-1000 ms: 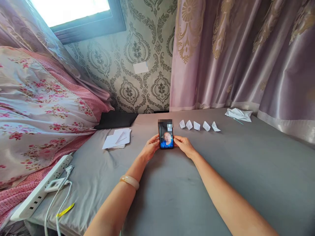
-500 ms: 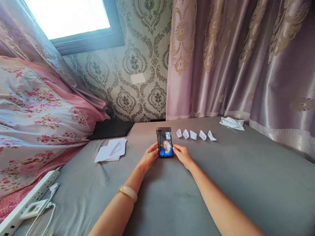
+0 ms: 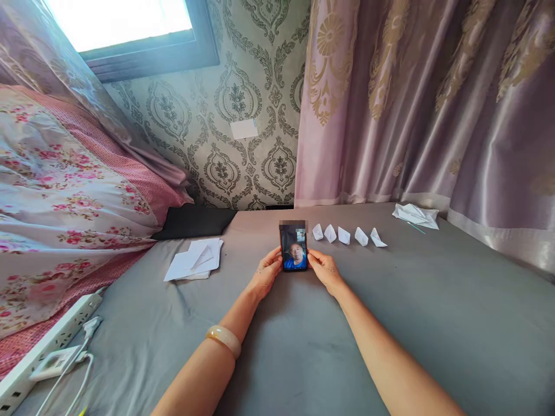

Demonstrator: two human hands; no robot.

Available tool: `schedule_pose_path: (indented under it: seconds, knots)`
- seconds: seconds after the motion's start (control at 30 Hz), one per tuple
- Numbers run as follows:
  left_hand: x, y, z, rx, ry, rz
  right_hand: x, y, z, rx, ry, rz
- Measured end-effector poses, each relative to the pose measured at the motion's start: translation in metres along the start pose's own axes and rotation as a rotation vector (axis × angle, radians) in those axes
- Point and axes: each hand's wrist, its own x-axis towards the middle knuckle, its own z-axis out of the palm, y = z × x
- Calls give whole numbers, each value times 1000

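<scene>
The left hand (image 3: pixel 266 271) and the right hand (image 3: pixel 325 269) stand a phone's width apart, both clamped on a smartphone (image 3: pixel 293 257): the left grips one long edge, the right the other. The phone is centred in front of the person, roughly upright with its screen towards them. Whether its lower edge rests on the grey sheet (image 3: pixel 329 346) or hangs just above it cannot be told.

As for how far things stand, the screen is lit and shows a person in a blue top with a small inset near the upper right corner, so what looks like a video call appears to be connected and under way. The topmost strip of the phone is blurred, and nothing visible tells how much of the call remains. Neither hand has let go of the phone.

Beyond the right hand, five folded paper pieces (image 3: pixel 344 235) sit in a row, apart from one another; their folding looks done. To the left, a stack of white sheets (image 3: pixel 186 267) lies flat, apparently unused apart from a folded piece (image 3: pixel 203 257) on top. Further right lies a crumpled white heap (image 3: pixel 414 215), a thin green strip (image 3: pixel 416 227) beside it.
</scene>
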Motion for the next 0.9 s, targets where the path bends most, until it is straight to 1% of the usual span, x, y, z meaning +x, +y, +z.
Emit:
schedule_pose_path:
  seconds: [0.17,0.33,0.47,0.73,0.9]
  knots:
    - [-2,2,1,25,-22,4,0,0,0,19,23,26]
    - [-4,3,1,10,-15,-1,-2,1,0,16,10,48]
    - [-5,3,1,9,-33,0,-3,1,1,57,-10,54]
    - [-3,-1,-1,27,-35,22,-5,0,2,83,-11,67]
    - [-2,-3,-2,19,-21,23,-6,-3,1,139,-56,83]
